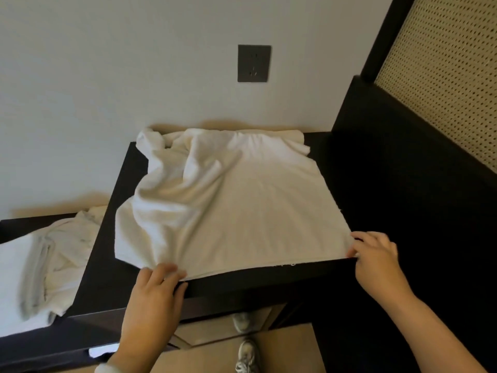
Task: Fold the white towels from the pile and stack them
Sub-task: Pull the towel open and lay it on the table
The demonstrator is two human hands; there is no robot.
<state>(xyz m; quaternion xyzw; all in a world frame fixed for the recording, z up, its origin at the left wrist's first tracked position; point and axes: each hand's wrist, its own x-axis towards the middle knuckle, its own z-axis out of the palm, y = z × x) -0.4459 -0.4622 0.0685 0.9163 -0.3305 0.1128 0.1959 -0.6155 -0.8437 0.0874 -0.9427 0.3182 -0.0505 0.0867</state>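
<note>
Reaching forward palm-down, both grips clamp the white towel (242, 205): left hand (154, 288) and right hand (376, 255) at its near corners.

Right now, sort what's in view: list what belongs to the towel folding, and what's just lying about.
Job: spread towel, its near edge held by left hand and right hand; other white towels, lower left; dark table beneath.
Not the job: wall socket; woven panel; shoes on the floor.
</note>
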